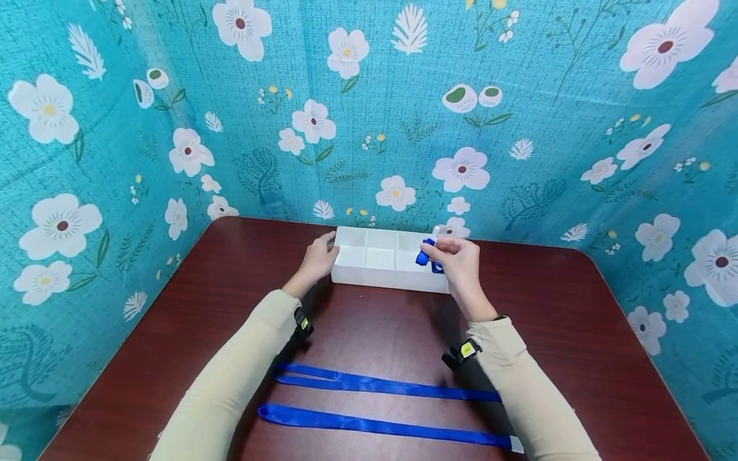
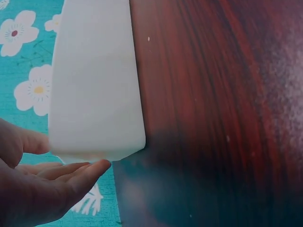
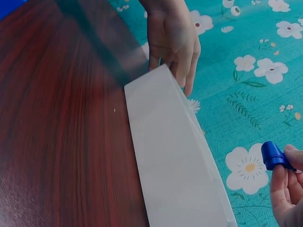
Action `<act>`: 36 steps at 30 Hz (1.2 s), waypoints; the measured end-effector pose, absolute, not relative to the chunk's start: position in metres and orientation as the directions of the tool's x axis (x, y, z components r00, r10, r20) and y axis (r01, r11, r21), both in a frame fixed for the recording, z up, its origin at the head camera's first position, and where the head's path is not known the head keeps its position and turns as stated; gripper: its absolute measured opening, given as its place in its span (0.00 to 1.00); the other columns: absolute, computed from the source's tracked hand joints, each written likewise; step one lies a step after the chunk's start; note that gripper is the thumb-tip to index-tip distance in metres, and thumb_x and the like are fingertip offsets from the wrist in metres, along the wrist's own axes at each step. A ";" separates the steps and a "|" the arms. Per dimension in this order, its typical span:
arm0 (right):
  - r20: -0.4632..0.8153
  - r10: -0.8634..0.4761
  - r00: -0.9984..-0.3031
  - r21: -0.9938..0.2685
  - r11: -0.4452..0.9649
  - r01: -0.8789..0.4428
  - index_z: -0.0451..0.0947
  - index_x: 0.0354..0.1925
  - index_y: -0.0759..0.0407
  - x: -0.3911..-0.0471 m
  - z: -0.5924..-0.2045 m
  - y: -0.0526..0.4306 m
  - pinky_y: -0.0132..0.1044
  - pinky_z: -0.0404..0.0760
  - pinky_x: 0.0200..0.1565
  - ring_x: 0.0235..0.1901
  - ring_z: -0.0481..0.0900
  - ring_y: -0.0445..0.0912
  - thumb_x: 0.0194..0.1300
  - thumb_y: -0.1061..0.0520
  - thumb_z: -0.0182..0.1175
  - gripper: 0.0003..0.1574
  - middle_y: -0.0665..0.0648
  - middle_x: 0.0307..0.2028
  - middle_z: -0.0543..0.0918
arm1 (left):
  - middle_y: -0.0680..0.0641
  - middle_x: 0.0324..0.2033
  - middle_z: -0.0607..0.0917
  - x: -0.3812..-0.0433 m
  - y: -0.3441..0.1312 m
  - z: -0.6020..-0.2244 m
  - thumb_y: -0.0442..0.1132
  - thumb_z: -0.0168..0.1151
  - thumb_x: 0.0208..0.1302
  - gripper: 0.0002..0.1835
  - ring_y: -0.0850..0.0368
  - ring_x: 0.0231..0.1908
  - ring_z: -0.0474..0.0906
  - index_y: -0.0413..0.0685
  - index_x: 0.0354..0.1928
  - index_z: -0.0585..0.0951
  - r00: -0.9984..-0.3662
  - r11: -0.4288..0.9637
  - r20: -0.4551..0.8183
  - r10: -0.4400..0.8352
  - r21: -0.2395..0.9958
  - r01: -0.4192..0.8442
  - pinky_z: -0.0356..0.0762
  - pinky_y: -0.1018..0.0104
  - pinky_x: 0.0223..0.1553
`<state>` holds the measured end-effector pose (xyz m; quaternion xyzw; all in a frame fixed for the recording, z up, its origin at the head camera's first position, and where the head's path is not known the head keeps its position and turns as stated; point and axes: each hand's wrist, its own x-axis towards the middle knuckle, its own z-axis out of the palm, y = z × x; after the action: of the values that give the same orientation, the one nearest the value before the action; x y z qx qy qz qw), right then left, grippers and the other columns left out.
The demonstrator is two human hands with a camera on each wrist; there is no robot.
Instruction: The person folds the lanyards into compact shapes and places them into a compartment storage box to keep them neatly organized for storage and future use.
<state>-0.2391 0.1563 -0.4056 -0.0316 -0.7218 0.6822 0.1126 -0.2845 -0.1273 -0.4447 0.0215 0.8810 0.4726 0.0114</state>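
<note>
A white box with three compartments stands at the far side of the table. My left hand is at its left end, and in the left wrist view the extended fingers touch the end wall. My right hand pinches a blue lanyard, rolled or folded into a small bundle, over the right compartment. The right wrist view shows this bundle between thumb and fingers. Another blue piece shows just below the right fingers at the box's right end, partly hidden by the hand.
Two flat blue lanyards lie stretched across the near table: one farther and one nearer with a white end, partly beside my right sleeve. A floral teal cloth hangs behind the brown table.
</note>
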 end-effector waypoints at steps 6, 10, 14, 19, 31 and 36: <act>0.108 0.216 -0.970 -0.974 0.217 -0.060 0.84 0.45 0.72 -0.252 -0.409 0.155 0.26 0.82 0.37 0.25 0.83 0.35 0.58 0.59 0.74 0.20 0.58 0.33 0.86 | 0.35 0.68 0.70 -0.287 -0.131 -0.448 0.35 0.46 0.79 0.26 0.45 0.64 0.72 0.36 0.74 0.60 -0.998 0.557 0.000 0.055 0.830 0.030 0.74 0.51 0.60; 0.116 0.229 -0.967 -0.947 0.320 -0.038 0.85 0.43 0.70 -0.258 -0.410 0.153 0.26 0.78 0.33 0.29 0.80 0.37 0.57 0.58 0.75 0.20 0.60 0.33 0.86 | 0.35 0.67 0.71 -0.287 -0.132 -0.448 0.35 0.46 0.79 0.26 0.45 0.63 0.73 0.38 0.75 0.60 -0.998 0.560 -0.003 0.060 0.828 0.031 0.74 0.51 0.59; 0.167 0.205 -0.964 -0.908 0.414 -0.069 0.85 0.42 0.70 -0.266 -0.413 0.152 0.30 0.82 0.34 0.27 0.84 0.42 0.56 0.59 0.76 0.19 0.63 0.33 0.86 | 0.36 0.68 0.71 -0.287 -0.133 -0.447 0.34 0.46 0.79 0.26 0.45 0.64 0.72 0.39 0.75 0.60 -0.998 0.556 -0.002 0.064 0.831 0.034 0.74 0.51 0.59; 0.197 0.157 -0.968 -0.857 0.508 -0.092 0.84 0.42 0.70 -0.272 -0.418 0.150 0.39 0.86 0.38 0.26 0.88 0.49 0.57 0.59 0.75 0.18 0.65 0.33 0.86 | 0.38 0.69 0.69 -0.287 -0.133 -0.448 0.34 0.46 0.79 0.26 0.46 0.64 0.71 0.39 0.75 0.60 -0.998 0.550 0.002 0.063 0.835 0.036 0.73 0.51 0.60; 0.144 0.036 -0.989 -0.707 0.703 -0.077 0.81 0.40 0.73 -0.286 -0.410 0.138 0.36 0.84 0.30 0.26 0.87 0.53 0.57 0.63 0.74 0.17 0.66 0.32 0.84 | 0.40 0.71 0.67 -0.288 -0.132 -0.447 0.35 0.47 0.79 0.26 0.47 0.66 0.69 0.41 0.75 0.60 -0.998 0.552 -0.015 0.056 0.834 0.018 0.73 0.52 0.61; 0.072 -0.002 -0.997 -0.654 0.755 -0.048 0.75 0.27 0.65 -0.291 -0.407 0.132 0.33 0.75 0.23 0.22 0.85 0.49 0.54 0.64 0.75 0.15 0.58 0.21 0.81 | 0.40 0.71 0.67 -0.288 -0.131 -0.448 0.34 0.47 0.79 0.26 0.47 0.66 0.69 0.41 0.75 0.60 -0.998 0.568 -0.020 0.054 0.823 0.014 0.73 0.52 0.60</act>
<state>-0.2914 0.1322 -0.4067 0.0134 -0.9362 0.3496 0.0333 -0.2883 -0.1306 -0.4477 0.0194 0.8851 0.4646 0.0215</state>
